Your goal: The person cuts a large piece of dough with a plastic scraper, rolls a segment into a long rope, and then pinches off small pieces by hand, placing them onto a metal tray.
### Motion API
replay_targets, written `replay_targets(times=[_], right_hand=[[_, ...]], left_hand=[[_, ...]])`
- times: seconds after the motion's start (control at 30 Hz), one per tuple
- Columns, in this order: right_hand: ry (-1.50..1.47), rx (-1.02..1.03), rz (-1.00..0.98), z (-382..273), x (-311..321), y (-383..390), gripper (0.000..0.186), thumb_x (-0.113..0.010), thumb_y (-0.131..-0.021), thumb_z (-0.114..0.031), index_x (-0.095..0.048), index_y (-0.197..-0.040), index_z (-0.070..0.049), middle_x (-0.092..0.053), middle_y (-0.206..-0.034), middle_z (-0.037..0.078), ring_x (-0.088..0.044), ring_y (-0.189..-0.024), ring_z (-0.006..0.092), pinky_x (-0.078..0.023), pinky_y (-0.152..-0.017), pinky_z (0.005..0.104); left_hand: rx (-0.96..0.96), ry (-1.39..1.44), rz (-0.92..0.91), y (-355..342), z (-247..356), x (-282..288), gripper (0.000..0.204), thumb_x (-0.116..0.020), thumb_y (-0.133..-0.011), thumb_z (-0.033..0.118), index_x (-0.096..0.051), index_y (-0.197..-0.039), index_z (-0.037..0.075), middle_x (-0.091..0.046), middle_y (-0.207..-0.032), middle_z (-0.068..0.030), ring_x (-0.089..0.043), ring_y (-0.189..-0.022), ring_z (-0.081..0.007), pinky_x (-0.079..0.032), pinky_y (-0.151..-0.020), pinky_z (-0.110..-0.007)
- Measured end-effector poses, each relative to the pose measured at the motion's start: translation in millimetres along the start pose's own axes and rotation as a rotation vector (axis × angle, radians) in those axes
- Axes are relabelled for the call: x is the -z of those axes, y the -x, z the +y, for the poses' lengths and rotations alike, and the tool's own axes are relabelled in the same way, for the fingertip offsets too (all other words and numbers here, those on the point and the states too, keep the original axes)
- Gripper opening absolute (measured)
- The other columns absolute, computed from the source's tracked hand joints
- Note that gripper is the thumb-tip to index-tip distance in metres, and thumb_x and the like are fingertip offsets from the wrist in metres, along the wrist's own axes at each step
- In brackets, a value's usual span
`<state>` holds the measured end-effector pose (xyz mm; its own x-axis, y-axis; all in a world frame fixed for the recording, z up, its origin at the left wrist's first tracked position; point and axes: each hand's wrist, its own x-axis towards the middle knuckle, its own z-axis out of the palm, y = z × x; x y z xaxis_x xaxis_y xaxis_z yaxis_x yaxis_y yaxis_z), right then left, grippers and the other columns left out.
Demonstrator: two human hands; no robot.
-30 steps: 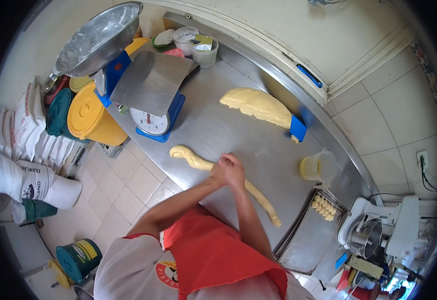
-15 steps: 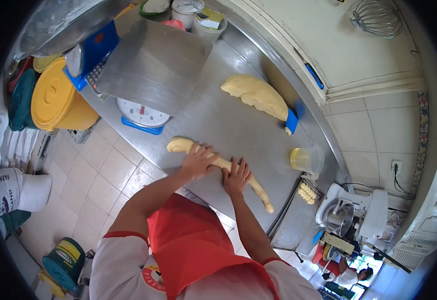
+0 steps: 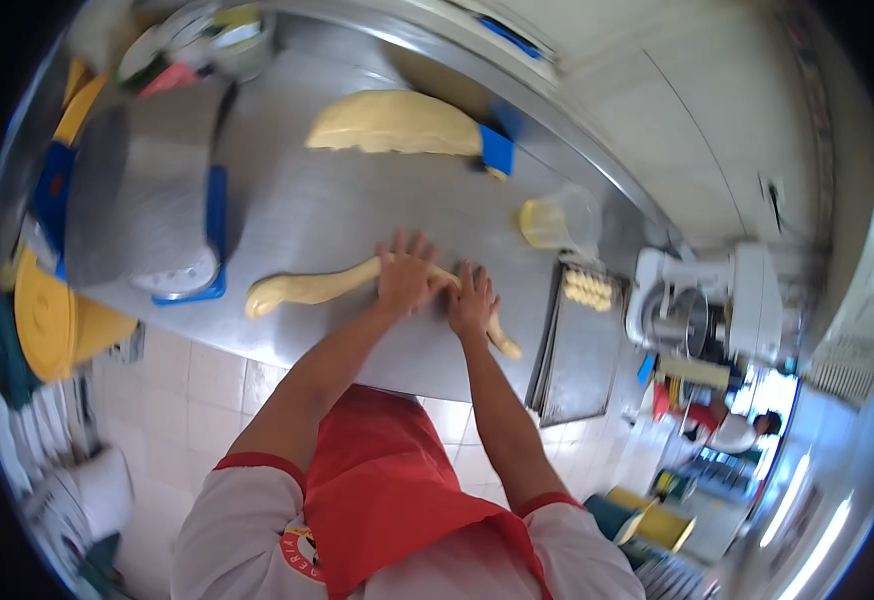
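Note:
A long rope of pale yellow dough lies across the steel table, thicker at its left end and thin at the right. My left hand presses on it with the palm down and fingers spread. Close beside it, my right hand also lies flat on the rope toward its right end, fingers stretched out. Beyond my hands rests a large slab of dough, with a blue dough scraper against its right end. A clear jug of yellow liquid stands to the right of it.
On the left stands a scale with a broad metal pan. Baking trays hold several shaped dough pieces on the right, near a white stand mixer. A yellow bucket sits left; another person is far right.
The view has swung round, so the table now lies more level. My hands have drawn nearer each other on the rope, toward its right end; more of its left part shows.

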<state>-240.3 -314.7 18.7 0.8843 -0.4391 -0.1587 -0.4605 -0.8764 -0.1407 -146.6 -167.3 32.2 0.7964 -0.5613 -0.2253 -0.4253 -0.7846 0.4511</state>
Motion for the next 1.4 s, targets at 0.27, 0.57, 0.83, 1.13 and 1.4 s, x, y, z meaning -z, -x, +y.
replay_targets(times=[0.27,0.57,0.83,1.13,1.4], right_hand=[[-0.008,-0.066,0.138,116.0,3.8,56.0,0.048,-0.053,-0.096,-0.052,-0.058,-0.134,-0.023,-0.05,-0.138,0.02,-0.047,-0.129,0.0386,-0.035,-0.1,0.0617],[-0.18,0.122,-0.122,189.7,49.4,56.4,0.044,-0.057,-0.095,-0.043,-0.063,-0.125,-0.011,-0.054,-0.135,0.02,-0.049,-0.128,0.0395,-0.038,-0.104,0.0586],[-0.121,0.235,0.044,207.1,14.8,-8.0,0.062,-0.053,-0.096,-0.046,-0.043,-0.148,-0.015,-0.033,-0.156,0.018,-0.027,-0.146,0.0384,-0.014,-0.117,0.0626],[-0.252,0.13,0.094,242.7,17.7,75.4,0.052,-0.062,-0.088,-0.02,-0.053,-0.139,-0.012,-0.043,-0.146,0.022,-0.041,-0.135,0.0389,-0.036,-0.109,0.0518],[-1.114,-0.077,-0.138,238.5,64.3,51.7,0.021,-0.064,-0.09,-0.01,-0.068,-0.108,0.0,-0.068,-0.089,0.01,-0.065,-0.069,0.0135,-0.053,-0.059,0.0287]], left_hand=[[-0.524,-0.205,0.059,-11.1,46.9,-55.8,0.066,-0.056,-0.09,0.06,-0.053,-0.14,0.016,-0.044,-0.15,-0.0134,-0.031,-0.144,-0.034,-0.025,-0.107,-0.068],[-0.023,-0.193,-0.258,52.0,144.2,-67.6,0.056,-0.054,-0.095,0.046,-0.05,-0.142,0.015,-0.041,-0.151,-0.0147,-0.03,-0.145,-0.0352,-0.023,-0.109,-0.069],[0.131,-0.335,0.188,-43.3,193.5,-110.4,0.067,-0.043,-0.098,0.054,-0.035,-0.154,0.017,-0.021,-0.163,-0.0159,-0.015,-0.149,-0.043,-0.01,-0.116,-0.066],[-0.223,-0.112,0.063,43.9,172.6,-117.5,0.077,-0.069,-0.083,0.045,-0.044,-0.144,0.005,-0.043,-0.148,-0.0195,-0.034,-0.141,-0.0373,-0.018,-0.118,-0.056],[-0.524,0.216,-0.041,-13.8,218.8,-114.5,0.068,-0.077,-0.076,0.033,-0.052,-0.132,0.002,-0.062,-0.125,-0.0206,-0.056,-0.12,-0.0404,-0.045,-0.102,-0.048]])
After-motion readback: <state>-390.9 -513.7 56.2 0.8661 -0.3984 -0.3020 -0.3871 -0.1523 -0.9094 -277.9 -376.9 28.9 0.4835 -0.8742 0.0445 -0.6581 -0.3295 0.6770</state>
